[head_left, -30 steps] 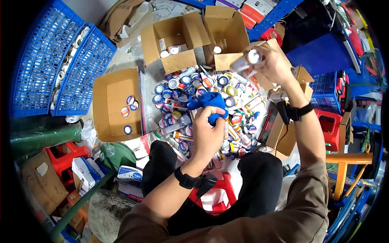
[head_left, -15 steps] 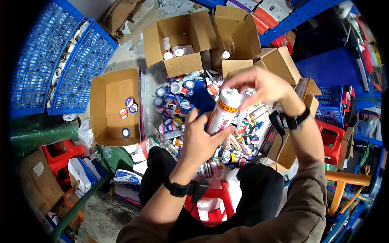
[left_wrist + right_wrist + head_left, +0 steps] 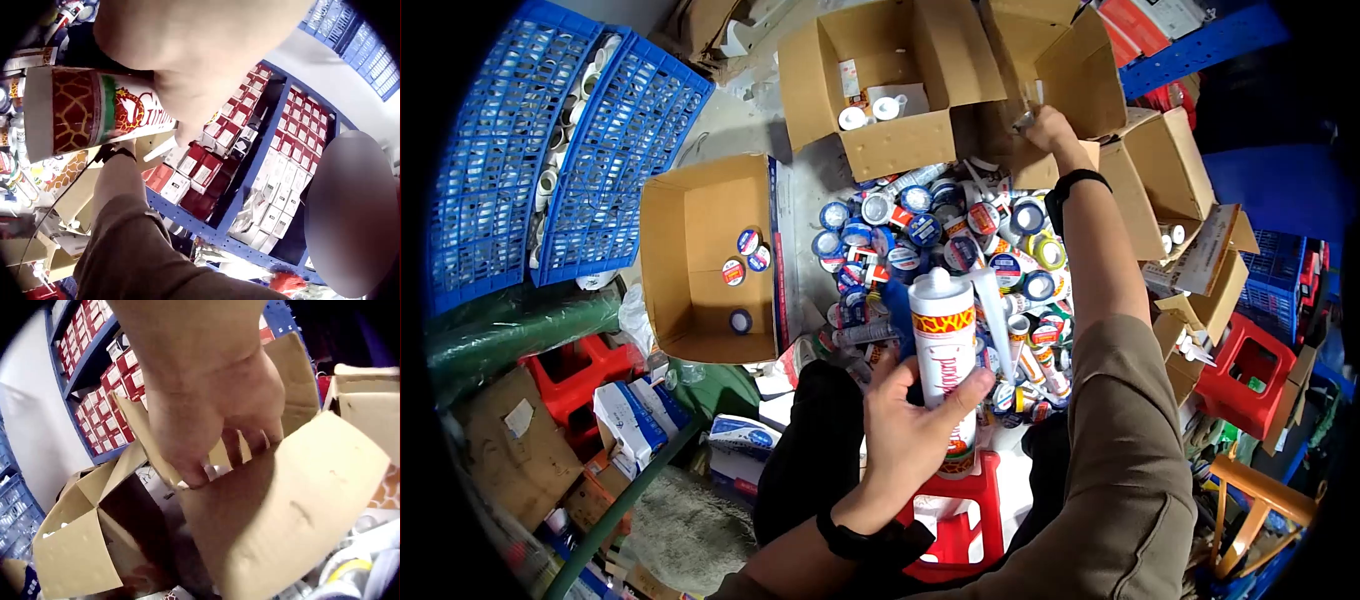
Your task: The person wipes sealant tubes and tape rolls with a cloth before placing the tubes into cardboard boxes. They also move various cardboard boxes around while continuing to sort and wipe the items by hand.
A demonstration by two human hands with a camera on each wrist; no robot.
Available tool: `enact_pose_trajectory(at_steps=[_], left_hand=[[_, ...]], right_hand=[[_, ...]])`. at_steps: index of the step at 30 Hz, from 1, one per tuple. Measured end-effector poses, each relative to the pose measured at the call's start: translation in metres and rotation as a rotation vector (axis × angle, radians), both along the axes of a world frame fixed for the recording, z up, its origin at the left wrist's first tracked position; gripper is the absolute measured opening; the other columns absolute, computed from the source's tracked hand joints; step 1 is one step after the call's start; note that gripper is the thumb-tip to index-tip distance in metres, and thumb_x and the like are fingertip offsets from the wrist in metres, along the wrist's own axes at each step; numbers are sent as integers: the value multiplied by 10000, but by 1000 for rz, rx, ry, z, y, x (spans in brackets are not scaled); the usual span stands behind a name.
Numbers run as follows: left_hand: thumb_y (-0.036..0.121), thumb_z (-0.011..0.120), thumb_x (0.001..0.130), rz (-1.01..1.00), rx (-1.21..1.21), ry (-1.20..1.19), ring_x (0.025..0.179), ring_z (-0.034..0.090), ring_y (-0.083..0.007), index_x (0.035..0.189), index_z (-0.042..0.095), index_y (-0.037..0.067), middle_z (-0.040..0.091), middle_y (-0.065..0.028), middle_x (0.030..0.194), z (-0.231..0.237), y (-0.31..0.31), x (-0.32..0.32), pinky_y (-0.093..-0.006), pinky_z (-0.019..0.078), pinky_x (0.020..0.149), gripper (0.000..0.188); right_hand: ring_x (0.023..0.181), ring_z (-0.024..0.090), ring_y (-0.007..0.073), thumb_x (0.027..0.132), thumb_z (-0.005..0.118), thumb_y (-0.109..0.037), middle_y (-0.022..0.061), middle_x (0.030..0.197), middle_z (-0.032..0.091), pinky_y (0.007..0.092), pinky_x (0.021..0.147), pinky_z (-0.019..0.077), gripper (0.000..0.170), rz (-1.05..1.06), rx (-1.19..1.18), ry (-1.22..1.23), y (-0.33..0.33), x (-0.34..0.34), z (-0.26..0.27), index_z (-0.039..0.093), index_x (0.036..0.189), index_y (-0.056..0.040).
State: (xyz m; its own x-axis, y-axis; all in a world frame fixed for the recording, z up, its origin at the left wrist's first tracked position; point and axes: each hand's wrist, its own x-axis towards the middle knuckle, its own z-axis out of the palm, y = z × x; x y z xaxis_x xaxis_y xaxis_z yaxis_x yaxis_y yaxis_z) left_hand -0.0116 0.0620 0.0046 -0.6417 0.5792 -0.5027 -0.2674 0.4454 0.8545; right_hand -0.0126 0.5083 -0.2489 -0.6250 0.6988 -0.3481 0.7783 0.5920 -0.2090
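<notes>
My left hand grips a white sealant cartridge with a giraffe-pattern band, thumb across its front. Alongside the cartridge lies a white tapered nozzle; its tip also shows in the left wrist view. Some blue cloth peeks out behind the cartridge. At the back right, my right hand reaches into an open cardboard box. Its fingers point down past the front flap, which hides their tips. I cannot tell whether they hold anything.
Tape rolls and cartridges form a heap in front. An open box with several tape rolls stands left, another box at the back. Blue crates stand far left, a red stool right.
The cartridge went from my right hand to my left, which earlier held only the blue cloth. My right hand then moved away, up to the back-right box. The head view shifted.
</notes>
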Motion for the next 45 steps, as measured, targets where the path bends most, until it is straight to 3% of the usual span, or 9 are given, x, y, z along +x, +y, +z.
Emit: enact_pose_trajectory(at_steps=[3,8,11,19,22,27,35,41,45], left_hand=[[332,846,799,-51,-22,38,911,643,-236,935,749,-7,692,-152,934,-4,-1,-4,-375,506,820,378],[206,812,851,-42,35,11,924,666,-155,1000,713,-46,665,-103,1033,-4,2,0,-313,530,806,309],[338,813,844,99,88,-93,859,645,-208,934,747,-6,669,-134,926,2,11,6,-370,510,766,362],[376,781,877,100,137,-153,751,675,-167,915,722,-28,690,-101,844,10,19,21,-325,525,673,410],[369,769,893,106,218,-247,744,670,-137,979,683,-32,707,-91,861,10,14,27,-298,526,673,420],[346,710,945,68,386,-249,770,601,-95,1019,657,-22,687,-61,891,18,10,30,-280,484,704,379],[372,643,987,33,467,-316,799,584,-86,1095,657,-37,681,-51,923,25,4,31,-255,456,710,423],[423,619,986,28,465,-365,749,598,-94,1072,653,-48,674,-52,881,28,-2,26,-267,476,698,480],[407,616,987,120,426,-307,810,600,-103,1101,644,-54,678,-69,939,26,-1,29,-274,482,727,475]], right_hand=[[1141,624,414,854,637,-237,223,1164,686,441,974,509,423,-121,-38,45,-4,-7,-9,665,1259,-115],[1182,590,429,834,645,-163,296,1230,627,450,1000,488,419,-132,-3,3,7,9,-15,637,1223,-6],[1215,544,442,822,652,-123,293,1259,585,449,1033,454,550,-21,248,426,27,49,27,513,1341,-1],[1178,595,230,980,661,-198,142,1332,579,354,997,473,559,-91,93,1156,-4,131,292,435,1456,-12],[1078,634,119,1026,573,-348,66,1158,671,295,945,498,421,-232,-105,1188,-43,146,379,606,1284,-17],[986,692,194,1029,506,-437,59,1112,724,347,928,526,446,-343,-390,1249,-148,136,472,643,1217,-55],[970,690,146,1032,521,-379,52,1141,713,295,860,557,382,-358,-536,1496,-216,130,500,635,1227,-70],[779,683,109,1040,521,-363,25,927,729,244,686,538,341,-424,-455,1225,-210,137,501,684,1110,-72],[764,651,91,1017,588,-266,31,875,697,239,663,521,285,-176,133,928,-194,114,470,666,1069,4]])
